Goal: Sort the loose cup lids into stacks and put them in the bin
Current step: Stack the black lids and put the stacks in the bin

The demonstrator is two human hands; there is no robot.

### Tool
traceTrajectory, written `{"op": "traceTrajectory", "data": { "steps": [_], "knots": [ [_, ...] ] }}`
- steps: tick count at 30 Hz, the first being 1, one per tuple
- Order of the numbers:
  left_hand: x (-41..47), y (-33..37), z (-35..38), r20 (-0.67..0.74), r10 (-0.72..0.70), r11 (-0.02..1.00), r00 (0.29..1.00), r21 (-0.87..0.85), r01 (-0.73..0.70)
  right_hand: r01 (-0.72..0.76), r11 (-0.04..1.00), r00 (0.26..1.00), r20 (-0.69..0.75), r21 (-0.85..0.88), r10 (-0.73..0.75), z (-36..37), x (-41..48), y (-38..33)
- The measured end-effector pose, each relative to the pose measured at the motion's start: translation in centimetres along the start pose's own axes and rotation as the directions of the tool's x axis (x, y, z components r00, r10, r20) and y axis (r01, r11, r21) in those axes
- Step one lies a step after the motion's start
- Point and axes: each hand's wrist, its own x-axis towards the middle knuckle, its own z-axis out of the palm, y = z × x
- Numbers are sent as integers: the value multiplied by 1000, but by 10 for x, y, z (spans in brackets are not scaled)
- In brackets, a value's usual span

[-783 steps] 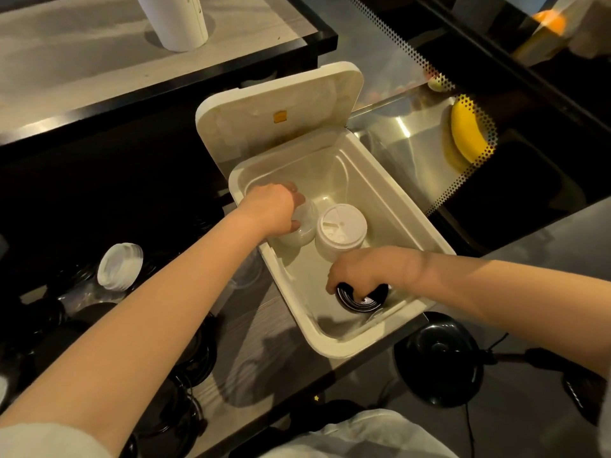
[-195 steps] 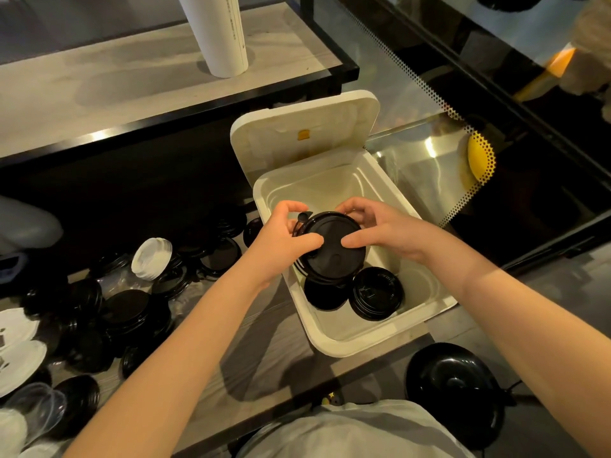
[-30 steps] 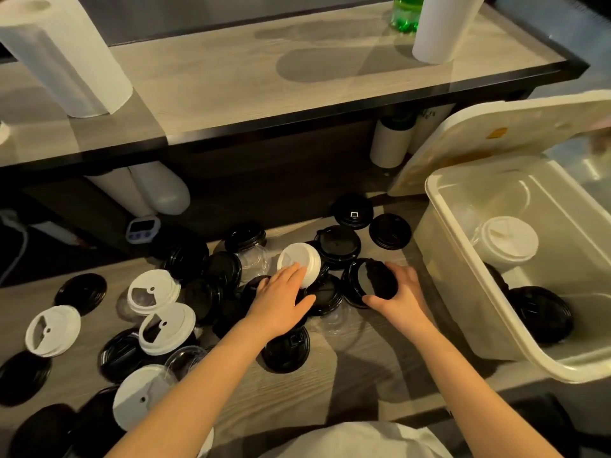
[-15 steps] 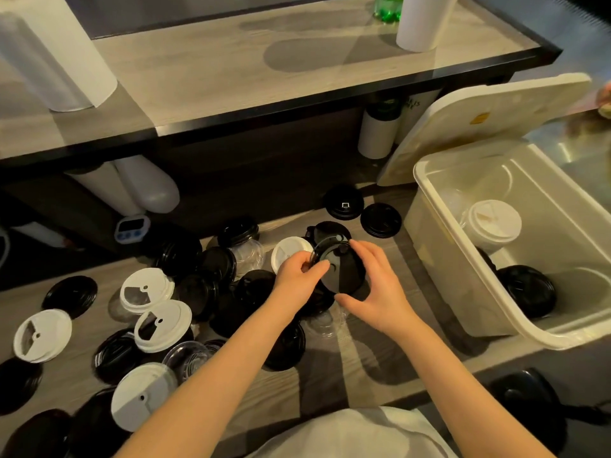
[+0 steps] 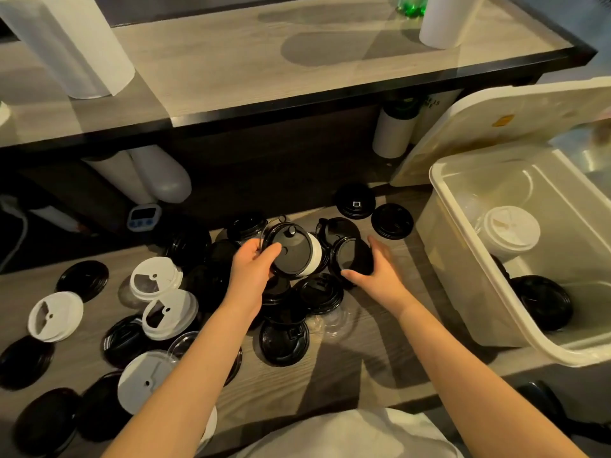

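Item: black lid [image 5: 289, 251], centre of frame, raised and tilted over the pile, with a white lid [image 5: 315, 256] just behind it. Your left hand [image 5: 251, 271] pinches its left edge. Your right hand [image 5: 380, 272] is spread, fingers straight, beside a second tilted black lid [image 5: 347, 259]; contact unclear. Loose lids [image 5: 155, 280], black and white, cover the bench [image 5: 363, 365] from centre to lower left. Bin [image 5: 463, 236], right edge, holds white and black stacks.

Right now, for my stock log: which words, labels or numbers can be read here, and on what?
Nothing reads clearly.
Dark lettering on the white cylindrical container: too blurred.
The orange sticker on the raised lid of the cream plastic bin: no legible print.
The small digital timer: display too small.
White square mark on the round black plastic lid: unreadable.
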Motion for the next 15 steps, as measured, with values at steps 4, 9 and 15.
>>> {"op": "traceTrajectory", "data": {
  "steps": [4, 9, 15],
  "knots": [
    [-1, -3, -1, -14, -10, 1000, 1000, 17, 10, 2, 990, 999, -37, -138, -7, 16, 15, -3],
    [-5, -6, 4, 4, -29, 1000, 1000, 3, 29, 29, 999, 986, -162, -19, -32, 10, 12, -2],
    [-13, -7, 18, 99, -90, 987, 991, -121, 102, 207, 978, 960, -186, -31, -210, 2, -10, -21]
  ]
}}
